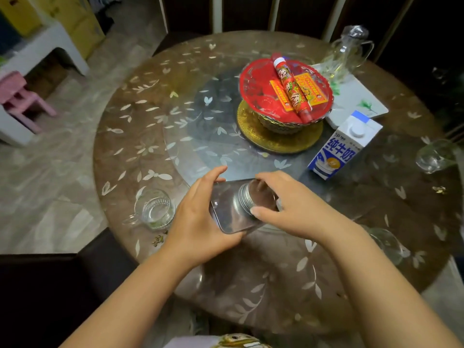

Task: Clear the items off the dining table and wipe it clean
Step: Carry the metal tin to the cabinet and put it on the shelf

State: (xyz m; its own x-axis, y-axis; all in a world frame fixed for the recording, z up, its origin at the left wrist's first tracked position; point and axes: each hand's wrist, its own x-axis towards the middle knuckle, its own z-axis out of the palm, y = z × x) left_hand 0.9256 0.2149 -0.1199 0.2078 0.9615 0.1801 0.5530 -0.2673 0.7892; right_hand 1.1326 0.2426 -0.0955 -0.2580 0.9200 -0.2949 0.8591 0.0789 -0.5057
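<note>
A clear square jar (227, 209) with a silver screw lid (243, 198) is held above the near part of the round dining table (140, 156). My left hand (198, 224) grips the jar's body from the left. My right hand (293, 204) curls its fingers and thumb around the lid end. A small glass cup (157, 209) stands left of my left hand. A blue and white milk carton (344, 144) stands to the right. A red bowl (261, 96) with a red tube (291, 89) sits on a gold plate (258, 139).
A glass pitcher (349, 54) and a white board (356, 101) sit at the far right. More glasses stand at the right edge (434, 156) and near right (389, 242). A dark chair (50, 285) stands at the near left. A pink child's chair (22, 101) is on the floor.
</note>
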